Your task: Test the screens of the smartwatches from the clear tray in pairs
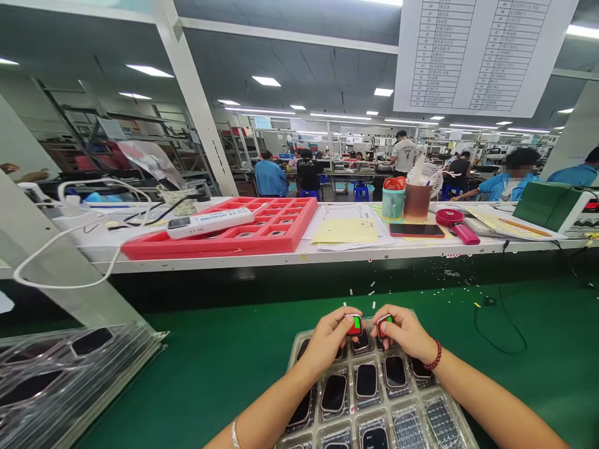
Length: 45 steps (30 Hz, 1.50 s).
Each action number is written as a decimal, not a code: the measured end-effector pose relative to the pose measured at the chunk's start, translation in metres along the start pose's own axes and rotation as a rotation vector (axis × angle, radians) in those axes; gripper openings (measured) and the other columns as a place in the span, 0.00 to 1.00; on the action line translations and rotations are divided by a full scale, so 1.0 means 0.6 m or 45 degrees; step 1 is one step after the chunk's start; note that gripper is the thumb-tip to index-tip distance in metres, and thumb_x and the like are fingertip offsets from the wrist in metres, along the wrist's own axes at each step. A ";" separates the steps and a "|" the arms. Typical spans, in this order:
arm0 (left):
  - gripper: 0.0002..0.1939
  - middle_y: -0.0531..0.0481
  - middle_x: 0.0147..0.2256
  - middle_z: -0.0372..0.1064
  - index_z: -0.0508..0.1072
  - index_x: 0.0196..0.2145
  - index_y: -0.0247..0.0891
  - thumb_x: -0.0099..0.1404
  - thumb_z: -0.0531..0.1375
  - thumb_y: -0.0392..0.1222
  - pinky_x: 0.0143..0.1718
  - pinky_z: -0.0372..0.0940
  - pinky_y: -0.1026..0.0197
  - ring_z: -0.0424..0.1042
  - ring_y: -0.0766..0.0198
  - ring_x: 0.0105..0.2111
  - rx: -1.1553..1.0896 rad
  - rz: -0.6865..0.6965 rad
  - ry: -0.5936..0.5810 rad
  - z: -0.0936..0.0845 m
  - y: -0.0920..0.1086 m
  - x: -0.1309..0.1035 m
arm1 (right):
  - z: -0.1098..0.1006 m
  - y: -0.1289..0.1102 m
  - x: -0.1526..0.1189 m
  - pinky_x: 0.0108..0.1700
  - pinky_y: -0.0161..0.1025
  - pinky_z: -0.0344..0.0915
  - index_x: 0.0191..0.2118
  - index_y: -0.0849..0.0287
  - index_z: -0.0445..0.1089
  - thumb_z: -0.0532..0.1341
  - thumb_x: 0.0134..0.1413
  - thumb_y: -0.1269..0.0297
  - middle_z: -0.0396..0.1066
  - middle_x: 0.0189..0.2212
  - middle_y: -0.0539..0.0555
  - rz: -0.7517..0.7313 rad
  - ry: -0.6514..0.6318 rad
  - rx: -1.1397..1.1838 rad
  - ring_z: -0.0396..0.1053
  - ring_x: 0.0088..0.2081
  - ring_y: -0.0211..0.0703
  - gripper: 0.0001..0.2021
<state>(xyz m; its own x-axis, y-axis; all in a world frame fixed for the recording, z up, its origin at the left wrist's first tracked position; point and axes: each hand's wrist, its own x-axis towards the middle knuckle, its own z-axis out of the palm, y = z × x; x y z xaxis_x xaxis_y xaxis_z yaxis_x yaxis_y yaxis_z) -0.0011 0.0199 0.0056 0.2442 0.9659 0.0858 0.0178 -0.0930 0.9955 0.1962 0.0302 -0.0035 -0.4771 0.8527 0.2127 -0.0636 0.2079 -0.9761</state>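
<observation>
My left hand (330,335) holds a small watch (355,325) with a red and green screen, gripped between thumb and fingers. A second watch (385,325), its screen also red and green, is pinched in my right hand (406,333), which has a dark red bead bracelet on the wrist. Both hands are over the far edge of a clear plastic tray (353,408). Several dark-screened watches lie in its compartments, and two compartments at the lower right show a gridded surface.
Stacked trays (79,380) of watches stand at the left. Beyond the green mat (210,355), a shelf holds a red divided tray (224,240), papers (346,227), a phone (416,231), a pink fan (456,224) and a green box (545,206). A black cable (500,324) lies at the right.
</observation>
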 end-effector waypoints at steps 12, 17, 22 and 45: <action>0.26 0.42 0.40 0.70 0.67 0.49 0.32 0.56 0.60 0.51 0.23 0.62 0.65 0.69 0.61 0.31 -0.045 0.041 -0.009 0.003 0.001 0.003 | 0.002 -0.002 -0.001 0.24 0.32 0.64 0.37 0.60 0.65 0.60 0.49 0.66 0.70 0.29 0.51 -0.046 0.019 -0.028 0.63 0.21 0.33 0.08; 0.25 0.42 0.39 0.69 0.67 0.48 0.32 0.56 0.60 0.48 0.24 0.60 0.66 0.69 0.61 0.32 -0.015 0.047 -0.005 0.004 -0.002 0.001 | 0.004 0.000 0.000 0.26 0.32 0.64 0.40 0.61 0.64 0.59 0.48 0.68 0.70 0.31 0.52 -0.030 0.018 -0.014 0.65 0.22 0.33 0.11; 0.24 0.40 0.43 0.69 0.67 0.48 0.32 0.56 0.60 0.47 0.26 0.61 0.65 0.70 0.60 0.33 -0.006 0.044 -0.021 0.002 -0.005 0.000 | 0.002 0.002 0.000 0.26 0.32 0.63 0.42 0.62 0.64 0.58 0.49 0.67 0.70 0.32 0.52 -0.014 0.003 -0.023 0.65 0.22 0.33 0.12; 0.19 0.46 0.34 0.68 0.65 0.45 0.34 0.55 0.59 0.40 0.40 0.61 0.59 0.68 0.58 0.38 0.038 0.140 -0.019 -0.001 -0.012 0.004 | 0.000 0.015 0.002 0.29 0.33 0.64 0.47 0.60 0.60 0.55 0.46 0.72 0.68 0.36 0.53 -0.031 -0.018 -0.010 0.66 0.26 0.33 0.18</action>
<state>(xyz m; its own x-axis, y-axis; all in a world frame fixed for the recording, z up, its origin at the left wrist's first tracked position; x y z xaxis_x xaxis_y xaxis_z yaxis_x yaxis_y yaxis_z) -0.0011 0.0229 -0.0011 0.2605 0.9458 0.1939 0.0189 -0.2058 0.9784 0.1950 0.0330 -0.0118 -0.4879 0.8405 0.2356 -0.0687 0.2321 -0.9703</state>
